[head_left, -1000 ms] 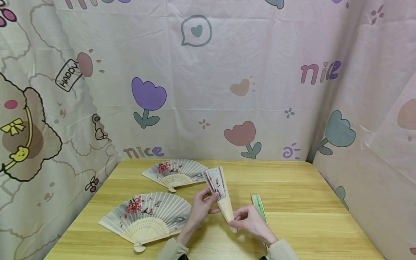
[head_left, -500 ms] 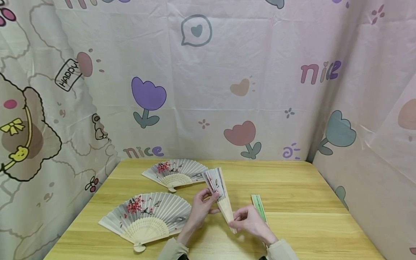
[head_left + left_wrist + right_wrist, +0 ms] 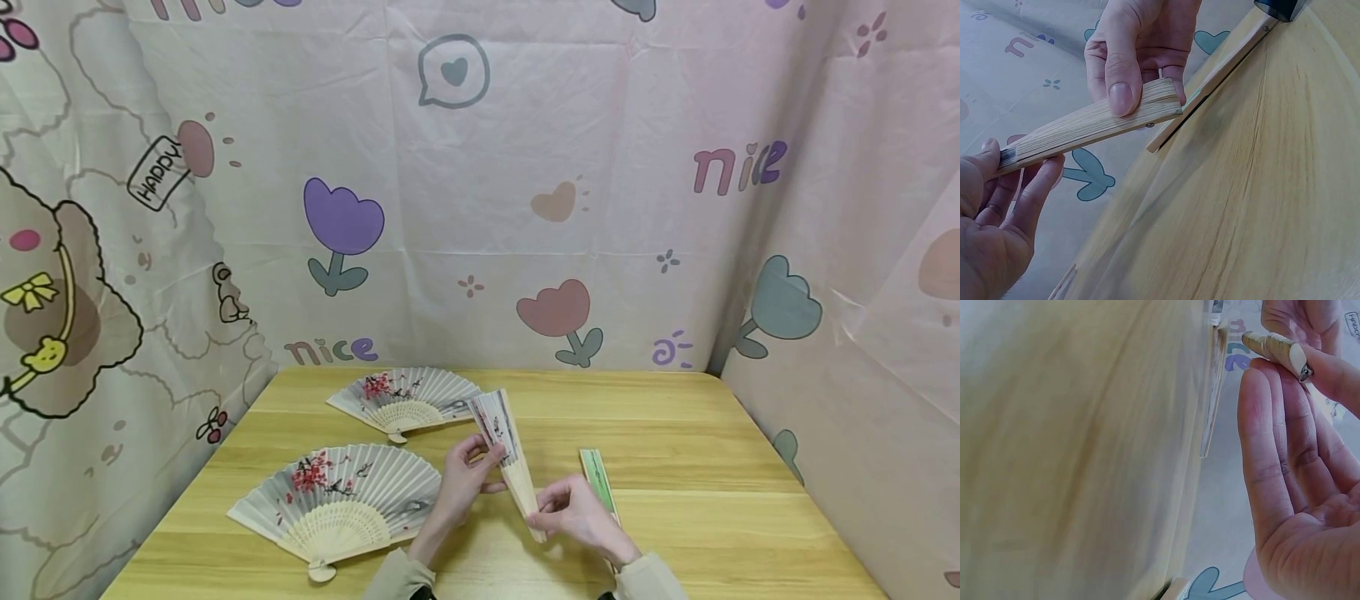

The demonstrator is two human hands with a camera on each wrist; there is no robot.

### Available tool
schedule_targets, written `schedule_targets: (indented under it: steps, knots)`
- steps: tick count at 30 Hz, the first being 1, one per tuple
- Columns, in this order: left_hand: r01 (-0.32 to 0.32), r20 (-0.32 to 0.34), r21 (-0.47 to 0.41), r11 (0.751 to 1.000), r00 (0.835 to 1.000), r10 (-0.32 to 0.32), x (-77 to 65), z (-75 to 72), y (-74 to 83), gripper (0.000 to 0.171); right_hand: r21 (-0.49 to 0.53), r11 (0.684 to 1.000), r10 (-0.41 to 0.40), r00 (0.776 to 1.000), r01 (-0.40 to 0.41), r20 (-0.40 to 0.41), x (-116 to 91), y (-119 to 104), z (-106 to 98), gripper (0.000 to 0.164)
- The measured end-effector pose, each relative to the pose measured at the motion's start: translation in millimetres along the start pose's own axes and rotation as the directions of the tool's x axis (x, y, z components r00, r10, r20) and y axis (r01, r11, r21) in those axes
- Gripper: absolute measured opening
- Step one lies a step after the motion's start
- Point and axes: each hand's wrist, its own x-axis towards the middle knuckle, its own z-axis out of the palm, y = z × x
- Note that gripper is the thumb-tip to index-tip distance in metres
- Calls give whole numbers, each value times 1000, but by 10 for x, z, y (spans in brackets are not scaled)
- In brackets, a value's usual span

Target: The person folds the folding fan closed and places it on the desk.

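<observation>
Over the table, both hands hold a nearly folded hand fan (image 3: 519, 483) tilted with its printed pleats up and to the left. My left hand (image 3: 463, 482) pinches it between thumb and fingers where the pleats meet the bare ribs. At the lower end my right hand (image 3: 573, 510) grips the gathered ribs, thumb on top in the left wrist view. The metal rivet of the fan (image 3: 1285, 355) shows at that end in the right wrist view. Beside the left forearm lies a spread fan (image 3: 341, 508) with red blossoms.
A second spread fan (image 3: 408, 404) lies at the table's back left. A folded fan with a green edge (image 3: 597, 475) lies on the wooden table (image 3: 712, 467), partly behind the right hand. Printed cloth (image 3: 465, 208) hangs at the back and both sides.
The top of the held fan has shifted slightly left and its pleats look a little narrower. Both hands stay almost in place; the fans on the table are unmoved.
</observation>
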Motion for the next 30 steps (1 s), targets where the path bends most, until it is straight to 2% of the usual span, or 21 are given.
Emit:
schedule_targets:
  steps: [12,25,30]
  knots:
    - [3,-37,-9,1000,999,-3,-12,15,29,40,-20,1000,24,1000,-24,-1,-12,-17,1,13]
    - [9,-42,8,1000,999,-9,11,5,-3,39,-23,1000,-9,1000,9,0,-17,-5,6,13]
    - [-4,-69,9,1000,998,5,17,8,9,40,-41,999,-18,1000,18,-1,-21,-11,4,10]
